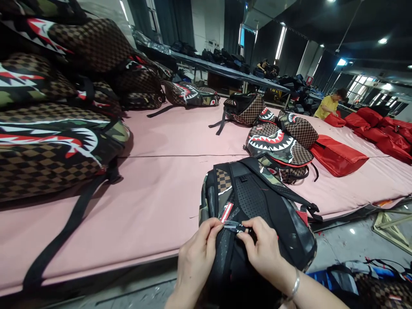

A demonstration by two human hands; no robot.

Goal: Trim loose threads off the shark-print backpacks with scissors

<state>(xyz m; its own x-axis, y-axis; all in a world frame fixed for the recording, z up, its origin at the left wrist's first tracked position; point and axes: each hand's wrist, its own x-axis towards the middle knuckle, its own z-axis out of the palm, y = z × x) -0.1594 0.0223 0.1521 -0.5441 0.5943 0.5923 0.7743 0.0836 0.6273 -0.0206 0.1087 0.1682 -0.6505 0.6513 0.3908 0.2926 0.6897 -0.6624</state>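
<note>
A black backpack (254,193) lies in front of me with its padded back and straps facing up, at the near edge of the pink table. My right hand (265,244) grips thread snips (234,226), their blades pointing left. Close to the tips, my left hand (199,246) is closed in a pinch over a shoulder strap; whatever is between its fingers is too small to make out. A red and white label (227,212) shows on the strap just above the pinch. Checkered brown panels and camouflage trim appear along the backpack's side.
Checkered shark-mouth backpacks (48,150) are piled at left, and more backpacks (277,141) lie beyond mine. A red bag (337,156) rests on the pink table (154,184) at right. A person in yellow (326,107) handles red bags farther back. Backpacks (363,279) lie low at bottom right.
</note>
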